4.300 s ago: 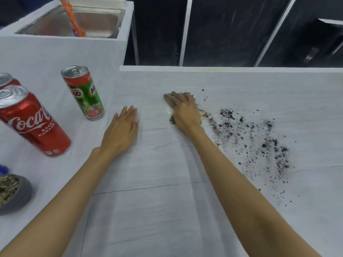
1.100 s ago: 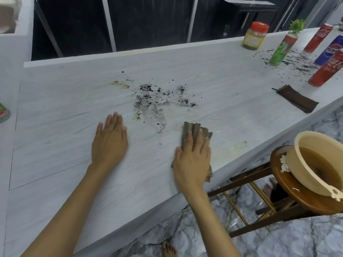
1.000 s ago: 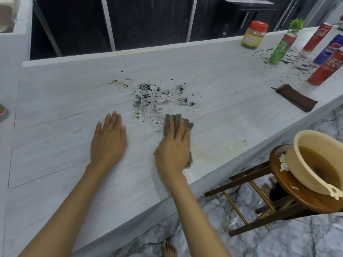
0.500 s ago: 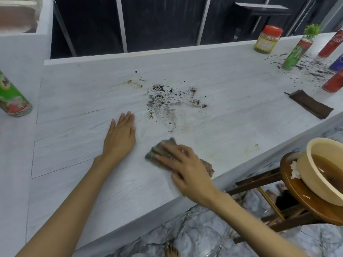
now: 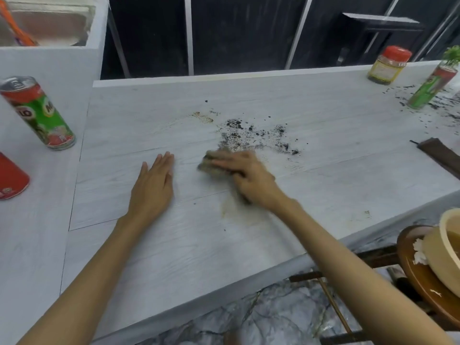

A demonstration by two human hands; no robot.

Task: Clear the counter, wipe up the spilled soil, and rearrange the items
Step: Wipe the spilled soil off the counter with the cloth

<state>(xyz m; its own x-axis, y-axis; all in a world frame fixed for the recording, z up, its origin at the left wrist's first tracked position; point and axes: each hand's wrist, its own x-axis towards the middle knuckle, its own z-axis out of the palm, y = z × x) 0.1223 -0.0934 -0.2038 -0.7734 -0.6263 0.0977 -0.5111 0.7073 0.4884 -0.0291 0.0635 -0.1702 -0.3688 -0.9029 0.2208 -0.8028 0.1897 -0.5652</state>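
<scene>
- Our right hand lies fingers-flat on the wiping cloth and presses it onto the counter. Nothing looks curled round the cloth, though motion blur limits that call.
- Our left hand is palm down on the counter with fingers straight and holds nothing. It sits just left of the cloth, apart from it.
- The spilled soil lies just beyond the right fingertips, with the cloth at its near fringe. Most of the patch is unwiped.
- A brownish smear sits beside the right wrist. Risk one: we judge the cloth is dirty and may spread mud rather than lift grit.
- Risk two: under a flat press alone, the cloth can bunch or slip and skip grains.
- Risk three: a pull toward us could dump soil over the near edge. The basin sits low, right of the right forearm, probably off that line.
- Far right of the right hand: a dark folded cloth, a second soil scatter, a green can and a jar.
- Left of the left hand: a Milo can and a red can. A wide elbow swing could tip them.
</scene>
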